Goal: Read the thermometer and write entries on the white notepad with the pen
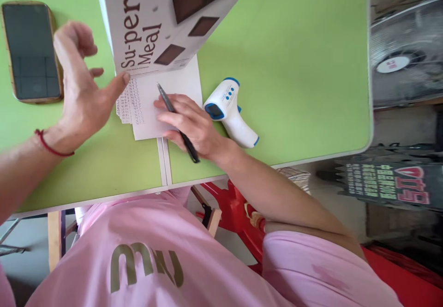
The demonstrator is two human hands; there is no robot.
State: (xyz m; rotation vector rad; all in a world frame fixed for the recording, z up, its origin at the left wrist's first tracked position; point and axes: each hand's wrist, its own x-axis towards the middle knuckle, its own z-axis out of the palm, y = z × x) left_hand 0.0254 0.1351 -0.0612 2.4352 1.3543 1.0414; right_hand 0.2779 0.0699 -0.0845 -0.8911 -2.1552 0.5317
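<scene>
While a slim black pen (177,122) is gripped between the fingers of the right hand (192,124), its tip is pointed up over a white sheet of paper (148,108) printed with rows of small marks, which lies flat on the light green table (294,67). The left hand (81,87) is held open, nothing in it, thumb touching the lower edge of a large white cardboard box (162,16) lettered "Su-per Meal". A white and blue handheld thermometer (230,111) is seen just right of the paper. A dark-screened phone (31,51) lies at far left.
</scene>
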